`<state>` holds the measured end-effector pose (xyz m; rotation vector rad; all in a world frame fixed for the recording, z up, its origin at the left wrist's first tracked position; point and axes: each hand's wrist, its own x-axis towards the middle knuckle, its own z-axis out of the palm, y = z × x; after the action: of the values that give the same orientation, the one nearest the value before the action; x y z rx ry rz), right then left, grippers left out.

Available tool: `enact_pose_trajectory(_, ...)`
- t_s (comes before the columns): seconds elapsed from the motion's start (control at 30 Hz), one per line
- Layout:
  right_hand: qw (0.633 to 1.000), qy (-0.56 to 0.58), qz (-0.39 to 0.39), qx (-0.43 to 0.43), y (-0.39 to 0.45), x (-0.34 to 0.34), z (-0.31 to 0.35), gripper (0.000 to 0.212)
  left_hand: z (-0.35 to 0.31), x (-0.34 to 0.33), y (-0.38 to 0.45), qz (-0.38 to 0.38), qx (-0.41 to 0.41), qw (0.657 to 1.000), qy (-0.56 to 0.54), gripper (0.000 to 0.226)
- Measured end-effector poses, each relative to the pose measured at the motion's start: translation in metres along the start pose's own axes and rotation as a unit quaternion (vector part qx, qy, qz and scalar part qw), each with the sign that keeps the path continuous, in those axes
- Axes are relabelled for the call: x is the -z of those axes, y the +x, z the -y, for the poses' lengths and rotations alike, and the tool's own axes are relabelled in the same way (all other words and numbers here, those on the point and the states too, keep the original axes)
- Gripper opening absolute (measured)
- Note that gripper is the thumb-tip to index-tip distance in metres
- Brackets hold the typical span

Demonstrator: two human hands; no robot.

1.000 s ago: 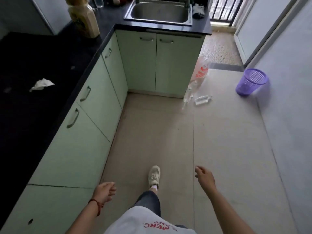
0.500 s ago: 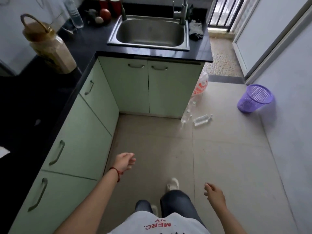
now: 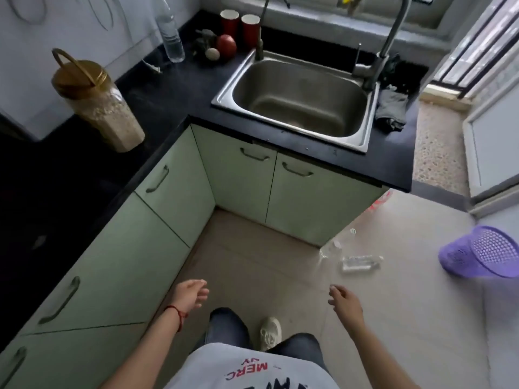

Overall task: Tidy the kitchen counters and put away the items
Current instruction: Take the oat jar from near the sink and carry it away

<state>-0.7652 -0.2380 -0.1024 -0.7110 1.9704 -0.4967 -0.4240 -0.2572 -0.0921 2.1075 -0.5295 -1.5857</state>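
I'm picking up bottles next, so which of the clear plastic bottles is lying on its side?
The small clear plastic bottle on the floor, near the purple mesh basket. The tall clear plastic bottle on the black counter stands upright.

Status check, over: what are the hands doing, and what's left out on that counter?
Left hand and right hand open, empty. Grain jar, water bottle, two red cups on counter. Empty bottles litter floor ahead.

Pale green cabinets (image 3: 157, 242), beige tiled floor (image 3: 393, 318) (daylit), white walls (image 3: 33, 88)
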Motion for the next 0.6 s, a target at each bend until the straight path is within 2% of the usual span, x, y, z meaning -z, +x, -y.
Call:
enact_pose_trajectory(0.17,0.998,-0.013,0.039,0.045,0.053,-0.023,0.084,0.026,-0.013,0.020,0.023,-0.051,0.024,0.997,-0.051,0.013)
enact_pose_trajectory(0.33,0.995,-0.046,0.053,0.074,0.082,-0.063,0.148,0.028,-0.053,0.040,0.064,-0.079,0.023,0.993,-0.089,0.012)
enact_pose_trajectory(0.47,0.983,-0.085,0.099,0.128,0.088,-0.092,0.201,0.026,-0.107,0.042,0.085,-0.073,-0.013,0.992,-0.106,0.013)
enact_pose_trajectory(0.6,0.974,-0.076,0.126,0.172,0.100,-0.121,0.257,0.015,-0.165,0.046,0.092,-0.077,-0.105,0.987,-0.092,0.021)
